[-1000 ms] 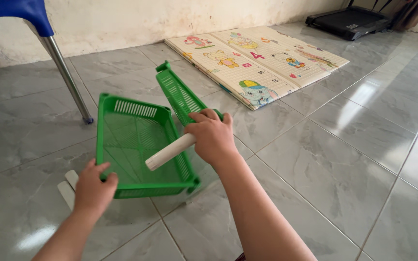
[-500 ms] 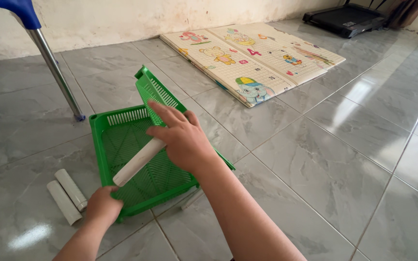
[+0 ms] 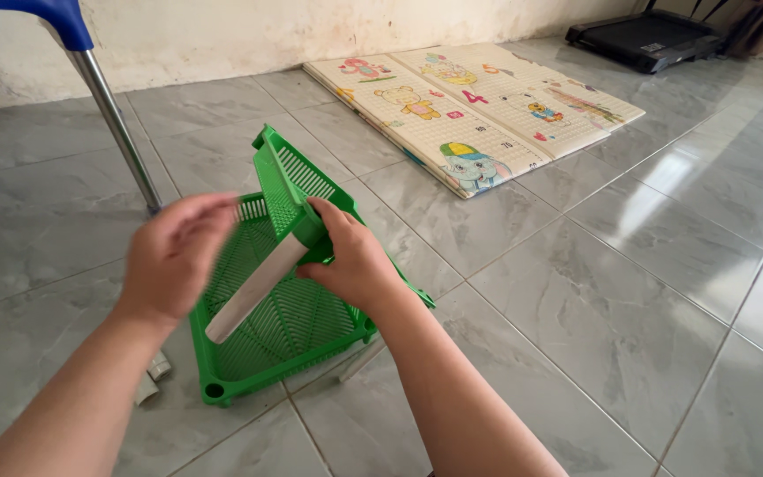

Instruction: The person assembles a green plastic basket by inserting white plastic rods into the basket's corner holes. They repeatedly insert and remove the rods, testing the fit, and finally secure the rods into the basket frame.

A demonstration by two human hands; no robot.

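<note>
My right hand [image 3: 352,261] grips a white plastic tube [image 3: 252,291] at its upper end, held slanted over a green slatted tray [image 3: 293,344] that lies on the tiled floor. A second green tray [image 3: 286,179] leans tilted above the first, and the tube's top end meets its corner. My left hand [image 3: 174,256] hovers with fingers apart just left of the tube, holding nothing. More white tubes [image 3: 154,375] lie on the floor to the left of the tray, mostly hidden behind my left arm.
A blue chair's metal leg [image 3: 121,132] stands at the back left. A folded children's play mat [image 3: 474,110] with cartoon animals lies by the wall. A black treadmill base [image 3: 655,35] sits at the far right. Grey glossy tiles [image 3: 620,309] cover the floor.
My left hand has let go of the tray's front edge and risen beside the tube. My right hand has shifted its grip to the tube's top at the tilted tray's corner.
</note>
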